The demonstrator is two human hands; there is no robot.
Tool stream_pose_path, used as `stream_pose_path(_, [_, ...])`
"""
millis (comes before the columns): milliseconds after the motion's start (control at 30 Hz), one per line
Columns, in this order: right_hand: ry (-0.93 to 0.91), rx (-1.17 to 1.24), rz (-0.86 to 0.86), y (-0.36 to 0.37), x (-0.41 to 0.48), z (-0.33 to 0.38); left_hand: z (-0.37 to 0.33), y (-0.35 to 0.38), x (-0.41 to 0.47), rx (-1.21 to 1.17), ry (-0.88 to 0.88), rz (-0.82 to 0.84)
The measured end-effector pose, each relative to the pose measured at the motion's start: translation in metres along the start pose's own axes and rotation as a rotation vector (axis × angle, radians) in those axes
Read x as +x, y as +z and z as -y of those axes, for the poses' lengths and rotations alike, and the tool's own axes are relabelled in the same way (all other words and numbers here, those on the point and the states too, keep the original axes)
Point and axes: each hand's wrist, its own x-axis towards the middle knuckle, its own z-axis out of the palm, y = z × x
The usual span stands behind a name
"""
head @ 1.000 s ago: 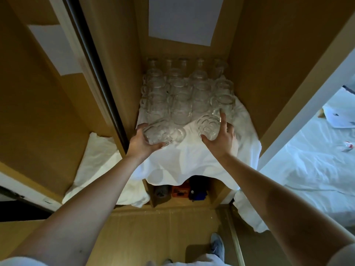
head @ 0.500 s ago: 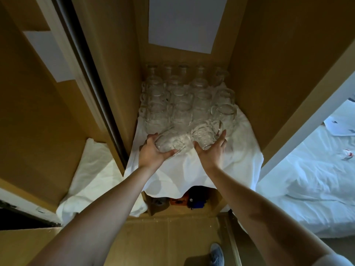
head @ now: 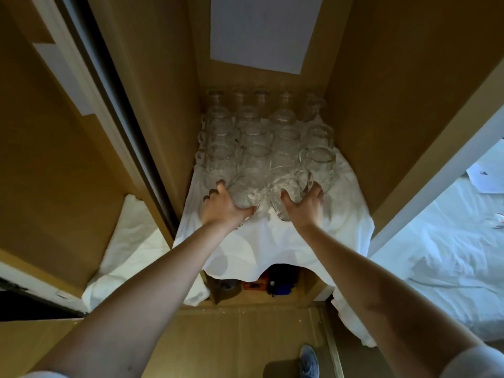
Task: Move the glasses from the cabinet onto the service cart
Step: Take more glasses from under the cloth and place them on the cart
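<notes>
The tall wooden cabinet [head: 395,105] fills the view, its open bay holding a shelf draped with a white cloth [head: 272,241]. To the right lies a bed [head: 450,255] with white sheets; no service cart is in sight. On the cloth stand the glasses [head: 272,137], handled clear mugs packed in rows from the back wall to about mid-shelf. Judging by that full crowd, the task is barely begun: nearly everything is still in the cabinet and nothing seen here has reached a cart.

At the front of the group, the left hand [head: 221,205] wraps its fingers round the left front glass [head: 242,192], and the right hand [head: 305,203] curls its fingers round the right front glass [head: 289,186]. Both glasses appear tilted toward the person; whether they are clear of the cloth I cannot tell.

Compared with half a second ago, the hands sit closer in against the standing rows, and the two glasses lie nearer each other. A second ago the right forefinger pointed up along its glass; now it is folded round it, and the grip looks firmer on both sides.
</notes>
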Motion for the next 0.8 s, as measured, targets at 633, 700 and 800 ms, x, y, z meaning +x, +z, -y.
stream_pose_path(633, [-0.589,-0.701,0.243,-0.024,0.035,0.016,-0.034,0.011,0.031,0.075,-0.046,0.125])
stream_pose_path(700, [-0.646,-0.788,0.244,-0.023,0.036,0.023,-0.033,0.011,0.031,0.073,-0.042,0.129])
stream_pose_path(800, [-0.642,-0.899,0.305,-0.018,0.035,0.03,-0.034,0.011,0.031,0.087,-0.026,0.135])
